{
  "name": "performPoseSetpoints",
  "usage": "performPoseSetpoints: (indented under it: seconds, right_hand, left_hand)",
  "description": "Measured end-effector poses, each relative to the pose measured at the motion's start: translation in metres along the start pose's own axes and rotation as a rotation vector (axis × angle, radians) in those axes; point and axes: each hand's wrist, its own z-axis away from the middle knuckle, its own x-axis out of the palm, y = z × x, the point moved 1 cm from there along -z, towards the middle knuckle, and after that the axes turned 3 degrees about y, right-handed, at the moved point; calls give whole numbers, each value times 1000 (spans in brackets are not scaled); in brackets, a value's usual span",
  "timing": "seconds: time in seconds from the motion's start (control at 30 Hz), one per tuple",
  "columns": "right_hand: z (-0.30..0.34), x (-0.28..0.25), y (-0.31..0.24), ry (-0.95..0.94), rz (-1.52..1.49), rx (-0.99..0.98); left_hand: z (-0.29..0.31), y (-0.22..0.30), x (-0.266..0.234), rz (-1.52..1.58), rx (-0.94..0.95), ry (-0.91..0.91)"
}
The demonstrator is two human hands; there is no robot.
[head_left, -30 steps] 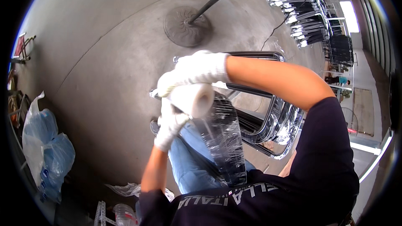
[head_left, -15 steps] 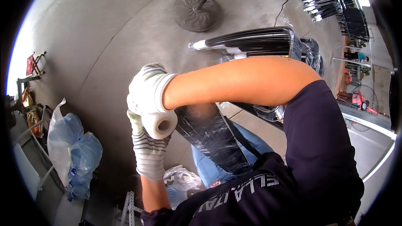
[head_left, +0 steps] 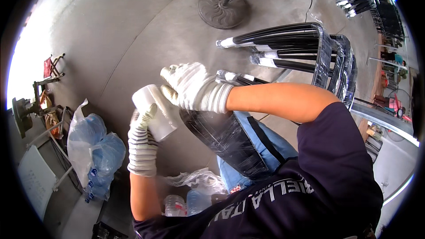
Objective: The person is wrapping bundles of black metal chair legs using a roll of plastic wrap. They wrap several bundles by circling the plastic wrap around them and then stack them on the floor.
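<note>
My left hand, in a striped white knit glove, is closed round a roll of clear stretch film, held tilted. To its right, my right hand, in a matching glove, has its fingers curled in; whatever they hold, if anything, is hidden. Just below that hand is the rounded end of a long black bundle wrapped in shiny film. This bundle slants toward my body over my blue-jeaned leg. I cannot tell whether the right hand touches it.
Several film-wrapped bundles of bent black tubes stand to the right. A round dark base with a pole is on the concrete floor ahead. A bag of blue plastic hangs at left; clear plastic bottles lie near my body.
My hands have drawn apart: the right moved right, off the roll, and the left moved slightly left with the roll. The roll has turned, showing its side instead of its hollow end.
</note>
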Motion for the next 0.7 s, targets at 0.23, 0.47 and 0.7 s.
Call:
performPoseSetpoints:
  seconds: [0.23, 0.47, 0.7]
  right_hand:
    - [-2, -19, -16, -914, -69, -52]
    - [39, -21, 44, 99, -520, 374]
    - [159, 66, 118, -205, -2157, 951]
  left_hand:
    - [-10, -52, -63, -198, -20, 194]
    - [-8, -172, -1, 592, -366, -370]
    - [-48, -235, 52, 376, -199, -33]
